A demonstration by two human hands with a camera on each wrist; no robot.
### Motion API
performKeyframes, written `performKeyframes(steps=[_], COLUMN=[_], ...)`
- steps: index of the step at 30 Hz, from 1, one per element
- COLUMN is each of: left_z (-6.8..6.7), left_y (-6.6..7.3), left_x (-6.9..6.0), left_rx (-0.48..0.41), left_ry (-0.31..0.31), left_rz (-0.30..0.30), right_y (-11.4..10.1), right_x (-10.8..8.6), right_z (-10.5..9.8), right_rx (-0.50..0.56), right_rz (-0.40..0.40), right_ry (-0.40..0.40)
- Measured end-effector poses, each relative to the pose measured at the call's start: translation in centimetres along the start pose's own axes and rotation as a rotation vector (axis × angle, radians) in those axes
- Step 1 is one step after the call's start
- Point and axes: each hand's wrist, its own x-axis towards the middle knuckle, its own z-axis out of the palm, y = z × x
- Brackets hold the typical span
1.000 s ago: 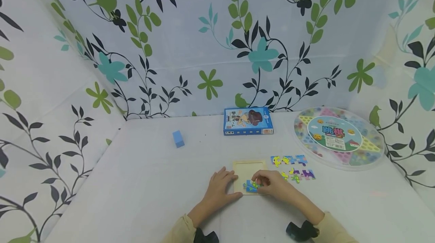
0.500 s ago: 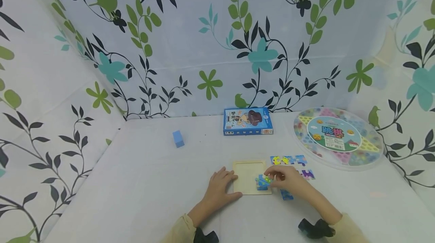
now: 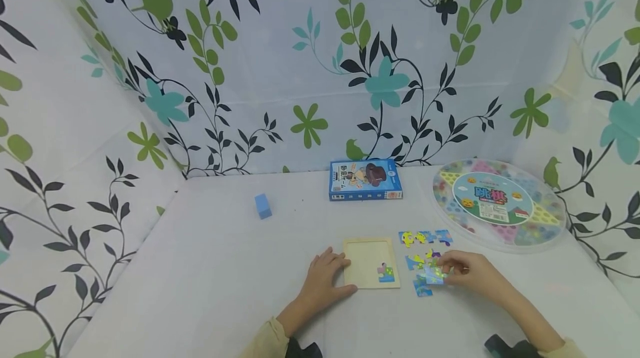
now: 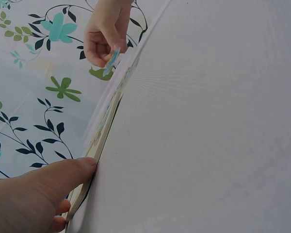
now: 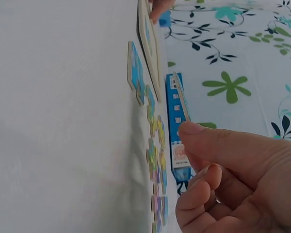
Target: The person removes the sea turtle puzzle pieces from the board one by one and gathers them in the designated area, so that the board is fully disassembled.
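My left hand (image 3: 323, 279) rests at the left side of a shallow wooden puzzle tray (image 3: 370, 239), its thumb and fingertips touching the rim. A small blue, green and pink puzzle piece (image 3: 386, 273) lies in the tray's lower right corner. Right of the tray, my right hand (image 3: 465, 272) pinches a light blue puzzle piece (image 3: 434, 276) between thumb and fingers. In the right wrist view this held piece (image 5: 181, 96) appears edge-on, raised off the table. Several loose puzzle pieces (image 3: 423, 237) lie beneath and beyond that hand, partly hidden; one blue piece (image 3: 422, 287) lies nearest me.
A blue game box (image 3: 365, 180) lies at the back of the white table (image 3: 225, 269). To its right is a round board game in clear packaging (image 3: 500, 202). A small blue block (image 3: 263, 206) sits at the back left. Patterned cloth (image 3: 300, 69) hangs behind.
My right hand has moved right, from over the tray to above the loose pieces, carrying a puzzle piece. One piece stays visible in the tray's corner. My left hand has kept its place.
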Motion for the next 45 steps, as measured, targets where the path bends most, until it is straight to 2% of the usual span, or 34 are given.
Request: performKeyframes(steps=[8,14,19,26,29,40,45], left_z=[0.0,0.1,0.0,-0.2,-0.3,-0.2,-0.2], left_y=[0.2,0.3,0.2,0.3,0.3,0.2,0.2], left_x=[0.0,0.0,0.1,0.1,0.1,0.0,0.0], left_rx=[-0.021,-0.017,-0.013,-0.007,-0.002,0.017,0.011], left_ry=[-0.003,0.019,0.022,0.018,0.017,-0.003,0.001], left_rz=[-0.009,0.003,0.010,0.010,0.009,-0.004,-0.002], right_y=[1.8,2.1,2.2,2.6,2.8,3.3,3.3], right_x=[-0.8,-0.8,-0.6,-0.6,-0.6,-0.8,-0.7], right_z=[-1.1,-1.3,-1.4,-1.2,-1.3,-1.3,-1.2], right_rx=[0.006,-0.002,-0.016,-0.020,-0.033,0.019,0.025], right_rz=[0.017,-0.037,-0.042,-0.167,-0.198,-0.183,-0.207], right_ry=[-0.075,-0.093,-0.115,-0.092,-0.082,-0.083,-0.082])
